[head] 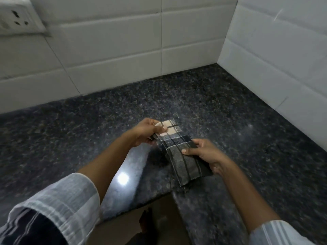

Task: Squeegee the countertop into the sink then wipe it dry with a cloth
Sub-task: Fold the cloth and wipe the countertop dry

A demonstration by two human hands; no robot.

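Striped sleeves (58, 207), folded cloth (182, 152) between both hands' grip.

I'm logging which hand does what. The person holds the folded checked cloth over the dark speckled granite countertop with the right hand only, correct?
Not quite. The head view shows both hands on the folded checked cloth: the left hand grips its far beige end, the right hand its near grey part. The rest holds: it is held over the dark speckled granite countertop.

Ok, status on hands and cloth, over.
Left hand and right hand both gripping folded checked cloth above countertop. No squeegee or sink in view. Nothing obstructing.
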